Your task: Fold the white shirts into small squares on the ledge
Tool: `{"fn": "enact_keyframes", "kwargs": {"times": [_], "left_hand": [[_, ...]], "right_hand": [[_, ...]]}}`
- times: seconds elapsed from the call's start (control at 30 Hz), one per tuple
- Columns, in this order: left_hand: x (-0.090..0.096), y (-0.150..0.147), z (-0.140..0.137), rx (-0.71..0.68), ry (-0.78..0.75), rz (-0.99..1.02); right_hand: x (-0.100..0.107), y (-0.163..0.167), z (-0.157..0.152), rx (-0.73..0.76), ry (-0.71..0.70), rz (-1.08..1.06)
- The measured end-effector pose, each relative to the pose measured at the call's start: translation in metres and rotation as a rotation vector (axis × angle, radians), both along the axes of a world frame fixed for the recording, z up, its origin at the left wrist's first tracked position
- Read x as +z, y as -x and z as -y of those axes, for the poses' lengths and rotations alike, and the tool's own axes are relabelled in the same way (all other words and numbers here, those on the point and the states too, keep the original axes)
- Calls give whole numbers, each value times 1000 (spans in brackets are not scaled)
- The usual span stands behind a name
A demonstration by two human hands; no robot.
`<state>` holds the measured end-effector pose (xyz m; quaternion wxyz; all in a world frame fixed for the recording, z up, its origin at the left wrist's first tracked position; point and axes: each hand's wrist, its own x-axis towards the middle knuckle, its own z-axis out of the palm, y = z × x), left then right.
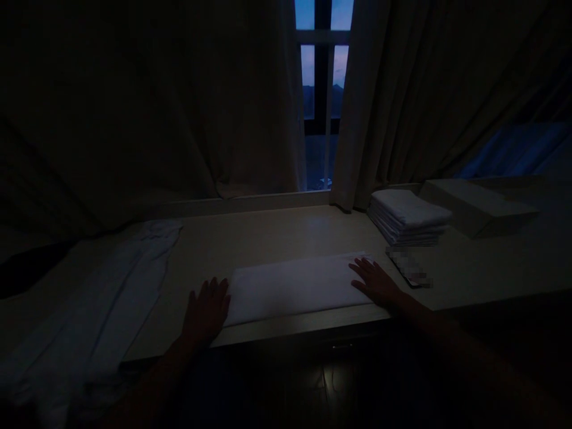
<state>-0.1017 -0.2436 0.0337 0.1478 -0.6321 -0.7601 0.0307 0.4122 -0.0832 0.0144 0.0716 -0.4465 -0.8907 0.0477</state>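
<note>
A white cloth (290,289), folded into a long flat strip, lies along the front of the pale tabletop (259,235). My left hand (208,310) rests at the strip's left end, fingers stretched out and touching its edge. On the strip's right end lies my right hand (375,281), palm down with the fingers spread. Neither hand grips anything. To the right stands a neat stack of folded white cloths (406,214). At the left, a loose, rumpled pile of white cloth (111,298) spreads over the table and hangs past its front edge.
A flat, blurred-out object (409,268) lies in front of the stack. Behind it on the right sits a pale box (482,205). Dark curtains (223,107) hang along the back, parted at a window (317,89). A drawer handle (342,346) shows below the front edge. The room is dim.
</note>
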Motion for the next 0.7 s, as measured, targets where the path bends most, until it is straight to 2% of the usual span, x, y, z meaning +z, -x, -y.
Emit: {"fn": "enact_keyframes", "kwargs": {"times": [0.1,0.23,0.3,0.4,0.47,0.57,0.7], "left_hand": [[14,-32,-18,-77,-55,48],[29,-115,-49,-304,-8,173],[28,-157,-60,-420,14,230],[15,-198,-69,-439,54,295],[3,-207,-72,-396,61,317],[-12,-205,-73,-380,27,326],[-17,-200,-72,-394,-13,327]], "right_hand": [[-1,0,0,-1,4,-4],[-1,1,0,0,-5,-17],[0,2,0,7,1,-17],[1,2,0,8,11,-25],[3,2,0,5,8,-37],[6,2,1,5,6,-53],[5,2,2,-3,12,-76]]}}
